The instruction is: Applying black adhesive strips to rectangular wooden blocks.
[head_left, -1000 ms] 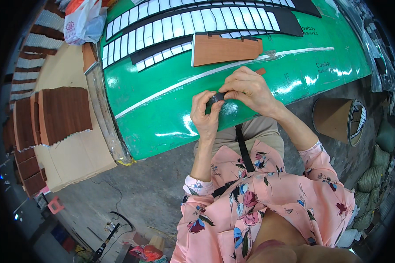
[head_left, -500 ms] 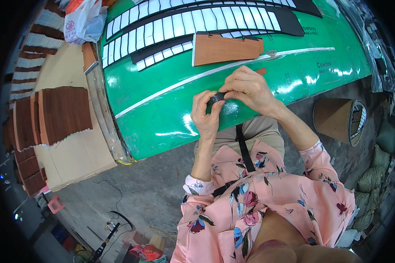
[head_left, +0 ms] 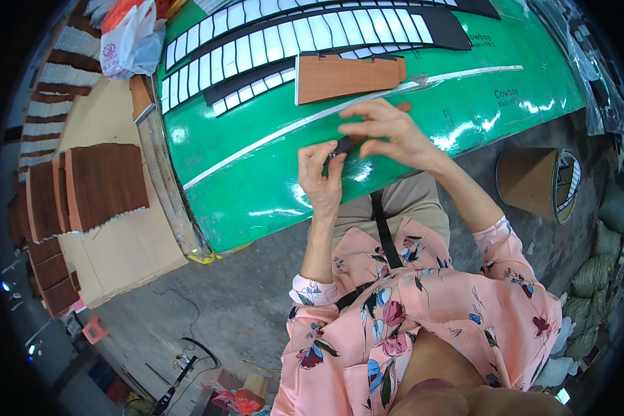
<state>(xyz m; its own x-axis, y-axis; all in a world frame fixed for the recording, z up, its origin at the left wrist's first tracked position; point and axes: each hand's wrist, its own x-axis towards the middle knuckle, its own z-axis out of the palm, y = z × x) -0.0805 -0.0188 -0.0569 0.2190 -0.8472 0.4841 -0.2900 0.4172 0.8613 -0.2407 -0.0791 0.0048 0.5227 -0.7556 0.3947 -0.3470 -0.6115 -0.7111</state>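
Note:
My left hand (head_left: 319,173) is closed, pinching a small black piece (head_left: 341,146) between thumb and fingers above the front of the green tabletop. A narrow brown strip (head_left: 404,107) runs from about that piece up behind my right hand; whether the two are joined I cannot tell. My right hand (head_left: 392,135) is over the strip with its fingers apart. Beyond my hands lies a brown wood-grain panel (head_left: 347,80) with a pale left edge and dark notches along its far side.
Black strips with white rectangles (head_left: 277,43) lie across the back of the green table (head_left: 256,201). Dark brown panels (head_left: 107,184) are stacked on cardboard (head_left: 121,260) at left, near a white plastic bag (head_left: 128,45). A brown drum (head_left: 530,182) stands on the floor at right.
My right hand has loosened from the black piece, its fingers now spread and slightly raised. My left hand keeps its pinch. The whole view has shifted slightly.

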